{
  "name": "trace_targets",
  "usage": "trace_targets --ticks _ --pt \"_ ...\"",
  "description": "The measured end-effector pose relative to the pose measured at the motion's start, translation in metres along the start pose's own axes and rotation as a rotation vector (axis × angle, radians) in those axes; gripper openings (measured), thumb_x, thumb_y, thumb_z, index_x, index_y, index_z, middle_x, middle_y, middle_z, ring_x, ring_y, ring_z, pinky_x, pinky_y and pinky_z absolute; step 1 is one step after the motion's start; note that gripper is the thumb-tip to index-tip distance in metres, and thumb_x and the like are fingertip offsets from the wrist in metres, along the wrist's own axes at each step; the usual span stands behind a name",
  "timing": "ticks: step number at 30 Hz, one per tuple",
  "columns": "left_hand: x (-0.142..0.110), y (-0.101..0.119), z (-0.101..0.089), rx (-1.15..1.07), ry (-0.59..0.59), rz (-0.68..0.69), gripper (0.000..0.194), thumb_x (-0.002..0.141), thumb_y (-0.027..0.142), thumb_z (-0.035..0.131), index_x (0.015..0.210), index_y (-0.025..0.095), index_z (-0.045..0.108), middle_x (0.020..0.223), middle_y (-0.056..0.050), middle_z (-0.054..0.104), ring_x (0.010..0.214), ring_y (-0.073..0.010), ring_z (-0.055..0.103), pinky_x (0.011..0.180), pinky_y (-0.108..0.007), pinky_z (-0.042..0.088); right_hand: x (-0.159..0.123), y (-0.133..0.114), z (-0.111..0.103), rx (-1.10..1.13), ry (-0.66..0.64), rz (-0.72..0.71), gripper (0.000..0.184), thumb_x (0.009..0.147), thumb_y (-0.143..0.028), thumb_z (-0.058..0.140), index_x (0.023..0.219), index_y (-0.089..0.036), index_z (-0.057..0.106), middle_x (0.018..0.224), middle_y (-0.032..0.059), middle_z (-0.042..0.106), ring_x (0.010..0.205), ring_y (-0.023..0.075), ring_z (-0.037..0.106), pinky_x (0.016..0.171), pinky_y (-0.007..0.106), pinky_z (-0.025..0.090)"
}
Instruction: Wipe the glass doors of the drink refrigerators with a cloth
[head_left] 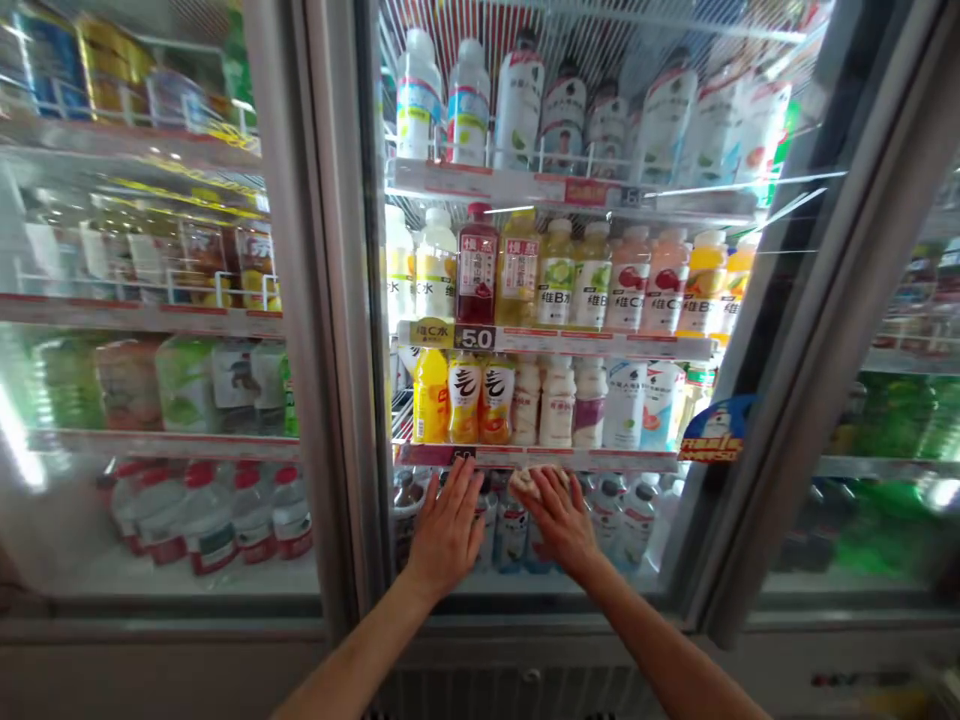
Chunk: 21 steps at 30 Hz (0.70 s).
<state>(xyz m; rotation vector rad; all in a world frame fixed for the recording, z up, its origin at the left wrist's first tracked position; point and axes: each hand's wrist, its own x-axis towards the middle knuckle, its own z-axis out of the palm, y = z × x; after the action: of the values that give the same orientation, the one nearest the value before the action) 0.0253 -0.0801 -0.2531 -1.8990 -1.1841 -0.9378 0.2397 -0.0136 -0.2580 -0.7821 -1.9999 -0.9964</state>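
Note:
I face an open drinks fridge with several shelves of bottles. My left hand (448, 525) reaches into the bottom shelf with its fingers stretched out and spread, resting near the tops of the bottles (511, 530) there. My right hand (559, 520) is beside it, fingers curled over a pale bottle cap (527, 480) just under the shelf edge (540, 458). Above that edge stand yellow and orange bottles (465, 400) and white ones (559, 405).
The open glass door (787, 330) swings out to the right. A closed glass door (150, 330) on the left shows more drinks and red-capped water bottles (217, 510). A grey door post (330, 300) stands between them. Another fridge section (900, 420) lies far right.

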Motion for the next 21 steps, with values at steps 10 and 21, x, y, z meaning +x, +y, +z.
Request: trace_targets --ticks 10,21 --pt "0.020 0.042 0.016 -0.071 0.001 0.086 0.049 0.084 0.023 0.045 0.131 0.011 0.038 0.139 -0.013 0.040 0.135 -0.0230 0.025 0.110 -0.044 0.022 -0.036 0.020 0.001 -0.101 0.083 0.225 0.052 0.079 -0.012 0.049 0.129 -0.027 0.046 0.138 0.0096 0.043 0.134 0.0235 0.027 0.108 0.047 0.022" --pt "0.026 0.065 0.034 -0.137 -0.025 0.108 0.049 0.084 0.026 0.046 0.130 0.013 0.040 0.140 -0.012 0.039 0.135 -0.0228 0.026 0.110 -0.044 0.022 -0.076 0.059 -0.006 -0.172 0.205 0.493 0.066 0.083 -0.008 0.043 0.142 -0.028 0.019 0.149 0.0132 0.022 0.135 0.0272 0.024 0.103 0.050 0.031"
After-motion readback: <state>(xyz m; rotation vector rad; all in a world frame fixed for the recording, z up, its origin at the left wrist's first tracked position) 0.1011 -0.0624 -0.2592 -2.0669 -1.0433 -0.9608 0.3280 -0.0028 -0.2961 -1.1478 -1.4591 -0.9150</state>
